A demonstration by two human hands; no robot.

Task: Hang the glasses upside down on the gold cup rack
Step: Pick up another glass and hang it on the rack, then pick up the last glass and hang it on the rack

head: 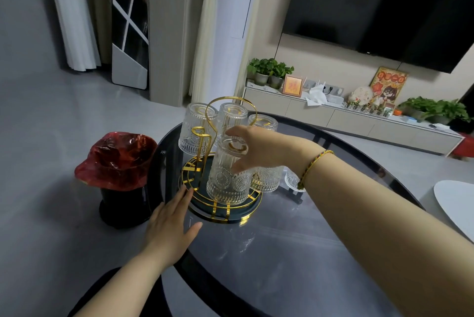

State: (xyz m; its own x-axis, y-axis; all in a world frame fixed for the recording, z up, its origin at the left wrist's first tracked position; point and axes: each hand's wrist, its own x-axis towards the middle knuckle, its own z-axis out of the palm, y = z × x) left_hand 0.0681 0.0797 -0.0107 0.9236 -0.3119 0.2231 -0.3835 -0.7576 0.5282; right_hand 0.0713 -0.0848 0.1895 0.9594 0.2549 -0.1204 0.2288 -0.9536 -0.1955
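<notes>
On the round bench [282,252] the gold cup rack [225,210] already carries several upturned glasses, and the right hand [259,149] is lowering another glass [229,170], mouth down, over the near prong, its fingers curled around the upper part, so this looks like a late hanging step. The left hand [170,224] lies flat and spread, fingertips touching the rack's rim, holding nothing. Next, I'd say, the glass must settle fully before the grip loosens; one more glass [292,179] seems to wait behind the wrist.
</notes>
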